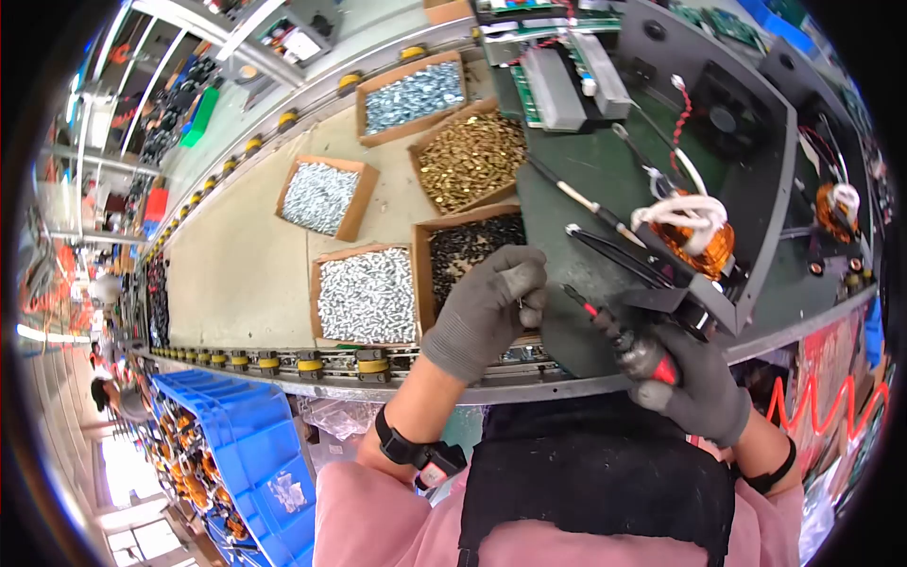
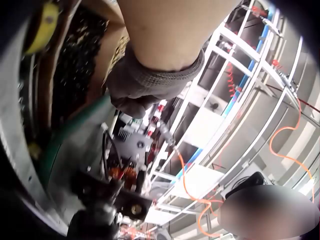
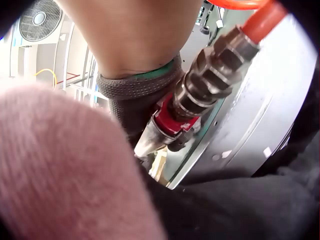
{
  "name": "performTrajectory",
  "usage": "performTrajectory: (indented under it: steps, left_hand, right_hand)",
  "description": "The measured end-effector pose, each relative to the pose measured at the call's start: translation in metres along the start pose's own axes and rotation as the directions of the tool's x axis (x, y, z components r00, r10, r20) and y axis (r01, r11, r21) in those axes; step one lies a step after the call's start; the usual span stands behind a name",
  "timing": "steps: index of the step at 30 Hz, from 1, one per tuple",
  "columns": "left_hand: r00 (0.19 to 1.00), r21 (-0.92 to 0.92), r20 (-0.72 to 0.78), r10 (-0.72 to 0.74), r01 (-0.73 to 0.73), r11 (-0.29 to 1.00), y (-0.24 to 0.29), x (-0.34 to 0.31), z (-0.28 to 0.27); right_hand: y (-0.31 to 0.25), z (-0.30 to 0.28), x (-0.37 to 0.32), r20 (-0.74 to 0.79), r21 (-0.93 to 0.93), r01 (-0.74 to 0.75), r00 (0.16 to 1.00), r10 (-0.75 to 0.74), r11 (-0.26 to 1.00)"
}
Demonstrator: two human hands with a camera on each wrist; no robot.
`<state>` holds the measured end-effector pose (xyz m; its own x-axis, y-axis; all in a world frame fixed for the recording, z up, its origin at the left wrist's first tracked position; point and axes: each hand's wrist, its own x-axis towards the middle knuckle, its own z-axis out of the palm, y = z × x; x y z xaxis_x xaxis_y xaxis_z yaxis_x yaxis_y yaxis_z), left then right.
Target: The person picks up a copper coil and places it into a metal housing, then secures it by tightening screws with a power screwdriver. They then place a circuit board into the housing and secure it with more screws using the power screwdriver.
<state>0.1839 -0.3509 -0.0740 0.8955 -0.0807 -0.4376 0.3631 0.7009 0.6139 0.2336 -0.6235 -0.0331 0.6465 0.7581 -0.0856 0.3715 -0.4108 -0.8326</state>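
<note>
Right grip (image 1: 694,383) is clamped round the driver (image 1: 642,357) over the surface (image 1: 576,347), left grip (image 1: 491,302) looks pinched on a tiny screw (image 1: 521,301), and tbh a loose pinch or a bump from the driver tip could drop it

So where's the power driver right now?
In the head view, the power driver is in the right hand, its bit angled toward the left hand, near the dark green surface's front edge.

No legible text, labels, brands, numbers or signs showing in any of the three views; nothing is reading clearly on any surface
</note>
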Motion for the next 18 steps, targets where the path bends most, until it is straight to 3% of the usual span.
performTrajectory:
  steps: [1, 3, 5, 8, 13, 18]
  left_hand:
    - [1.000, 0.005, 0.012, -0.015, 0.015, 1.000, -0.007, 0.001, 0.004]
    - [0.999, -0.060, 0.048, 0.016, -0.013, 0.998, -0.016, 0.003, 0.008]
    - [0.994, -0.043, 0.111, 0.024, -0.020, 0.999, -0.017, 0.005, 0.010]
    - [0.998, -0.035, 0.046, 0.048, -0.047, 0.998, -0.016, 0.003, 0.019]
    - [0.981, 0.066, 0.074, 0.179, -0.184, 0.981, -0.016, 0.002, 0.022]
    - [0.983, 0.071, 0.075, 0.167, -0.173, 0.982, -0.017, 0.004, 0.014]
  right_hand:
    - [0.000, 0.002, 0.001, -0.080, -0.033, 0.100, 0.992, -0.103, 0.994]
    - [0.001, 0.005, -0.003, -0.115, -0.012, 0.067, 0.991, -0.068, 0.998]
    - [0.001, 0.002, -0.007, -0.008, -0.006, -0.045, 0.999, 0.045, 0.999]
    - [0.005, 0.004, -0.011, -0.015, -0.069, -0.067, 0.998, 0.066, 0.995]
    - [0.004, 0.004, -0.012, -0.030, -0.022, -0.056, 0.998, 0.055, 0.998]
    - [0.004, 0.005, -0.012, -0.046, 0.014, -0.030, 0.998, 0.031, 0.999]
